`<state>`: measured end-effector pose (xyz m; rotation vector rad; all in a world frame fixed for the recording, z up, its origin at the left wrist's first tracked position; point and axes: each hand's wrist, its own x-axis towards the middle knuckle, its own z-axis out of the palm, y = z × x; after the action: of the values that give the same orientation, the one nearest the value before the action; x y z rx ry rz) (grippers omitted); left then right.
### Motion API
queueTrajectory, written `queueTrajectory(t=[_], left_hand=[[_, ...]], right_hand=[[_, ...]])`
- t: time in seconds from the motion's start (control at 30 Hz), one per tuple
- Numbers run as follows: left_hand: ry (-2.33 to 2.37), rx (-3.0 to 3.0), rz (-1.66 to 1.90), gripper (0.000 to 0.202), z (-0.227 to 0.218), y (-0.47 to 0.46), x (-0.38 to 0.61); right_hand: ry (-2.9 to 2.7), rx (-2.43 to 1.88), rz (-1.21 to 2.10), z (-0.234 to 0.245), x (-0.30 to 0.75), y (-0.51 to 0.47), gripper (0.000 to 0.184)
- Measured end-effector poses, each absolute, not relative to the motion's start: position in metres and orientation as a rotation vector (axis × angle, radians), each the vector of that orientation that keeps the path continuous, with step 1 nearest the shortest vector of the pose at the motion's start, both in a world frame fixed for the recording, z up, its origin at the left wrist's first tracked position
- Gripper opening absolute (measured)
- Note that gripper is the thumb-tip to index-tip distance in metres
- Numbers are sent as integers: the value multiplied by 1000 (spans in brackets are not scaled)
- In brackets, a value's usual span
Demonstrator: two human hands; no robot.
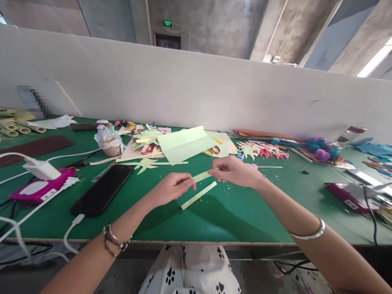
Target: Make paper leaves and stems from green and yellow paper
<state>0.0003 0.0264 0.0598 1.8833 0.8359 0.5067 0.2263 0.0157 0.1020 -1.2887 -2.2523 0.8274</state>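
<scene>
A pale green paper strip [202, 177] is stretched between my two hands above the green table. My left hand [173, 188] pinches its left end. At the other end, my right hand [231, 170] grips it between thumb and fingers. Just below, a second paper strip [199, 196] lies slantwise on the table. Beyond my hands rests a large light green sheet of paper [186, 143] with a crease across it. Yellow-handled scissors [212, 151] lie partly under the sheet's right side.
On the left are a black phone [102, 190] on a white cable and a magenta power strip [43, 188]. Cut paper pieces [147, 139] and a wrapped pot [112, 141] stand at the back. Pompoms [321, 151] and another magenta power strip [349, 198] lie right. A white partition [196, 90] closes the far side.
</scene>
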Motion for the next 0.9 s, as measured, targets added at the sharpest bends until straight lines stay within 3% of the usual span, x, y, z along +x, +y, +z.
queueTrajectory(t=[0.13,0.23,0.33,0.63,0.9], left_hand=[[950,2067,492,44,60,24,-3],[955,2186,425,43,60,22,-1],[916,2234,403,42,62,20,2],[1146,2091,559,37,63,20,-11],[995,2016,512,33,68,13,-1]], right_hand=[[-2275,-1289,624,93,222,12,18],[-2366,-1149,514,83,212,9,31],[-2492,-1031,575,75,201,8,18],[-2455,-1189,738,75,213,5,25],[-2501,-1182,564,73,203,-1,21]])
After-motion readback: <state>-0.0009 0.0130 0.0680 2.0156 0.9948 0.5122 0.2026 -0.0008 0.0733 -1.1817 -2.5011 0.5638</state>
